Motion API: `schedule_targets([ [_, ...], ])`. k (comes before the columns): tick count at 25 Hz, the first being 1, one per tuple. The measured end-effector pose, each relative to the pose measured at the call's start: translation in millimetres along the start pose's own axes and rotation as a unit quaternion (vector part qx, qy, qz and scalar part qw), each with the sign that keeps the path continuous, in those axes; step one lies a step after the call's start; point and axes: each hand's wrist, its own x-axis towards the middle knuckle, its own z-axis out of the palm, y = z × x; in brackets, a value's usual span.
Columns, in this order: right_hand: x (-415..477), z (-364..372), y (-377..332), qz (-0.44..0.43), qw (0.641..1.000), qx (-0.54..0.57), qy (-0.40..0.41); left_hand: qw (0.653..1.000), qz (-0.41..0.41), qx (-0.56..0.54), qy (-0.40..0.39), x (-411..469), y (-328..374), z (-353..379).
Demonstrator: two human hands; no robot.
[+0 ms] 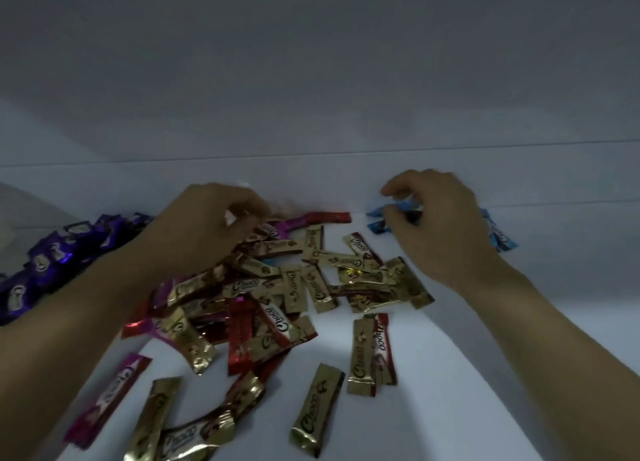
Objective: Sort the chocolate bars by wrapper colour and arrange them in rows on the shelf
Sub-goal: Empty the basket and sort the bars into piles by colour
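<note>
A white, smooth, matte shelf (450, 374) carries slim oblong bars in crinkly, shiny foil with crimped ends. The pile (277, 287) in the middle is a loose tangle, mostly gold bars (317, 408) printed "Choco", crossed over each other at every angle, with a few red bars (239, 336) and pink bars (107, 398) mixed in (too overlapped for a full count). Nearest the camera, four gold ones lie apart from the heap: two at the near left, one of them bent, one alone in the near middle, and one to its right touching a red-and-white bar. One pink bar lies alone at the near left, and one red bar at the far edge of the pile. The purple bars (52, 259) sit packed together in a slanting band at the far left, well apart from the blue bars (377, 220) at the far right by the back wall; two blue ends show left of the right hand (436, 218) and more blue shows to its right. That hand's fingers (398, 188) and thumb curl round one blue bar, pinching it. The left hand (204, 228) is over the pile's far left, its fingers (242, 201) curled down among the wrappers; I cannot tell whether they grip anything.
</note>
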Motion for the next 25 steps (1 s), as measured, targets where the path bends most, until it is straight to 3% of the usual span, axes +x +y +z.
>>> schedule_targets([
  [3, -8, 26, -48, -0.078, 0.978, 0.070, -0.182, 0.999, 0.028, -0.004, -0.046, -33, -13, 3],
  [6, -2, 59, -70, -0.159, 0.930, -0.008, -0.332, 0.996, 0.068, -0.005, -0.064, -48, -18, 5],
  [10, 14, 75, -73, -0.106, 0.946, -0.026, -0.304, 0.991, 0.076, -0.056, -0.093, -54, -33, -3],
  [14, 9, 89, -74, -0.143, 0.938, -0.033, -0.314, 0.989, 0.069, -0.046, -0.120, -54, -41, -9],
  [21, -1, 91, -83, -0.148, 0.941, -0.037, -0.301, 0.998, -0.013, -0.034, -0.059, -56, -57, -12],
  [25, -6, 96, -88, -0.124, 0.952, -0.015, -0.281, 0.997, 0.009, -0.032, -0.063, -54, -58, -8],
])
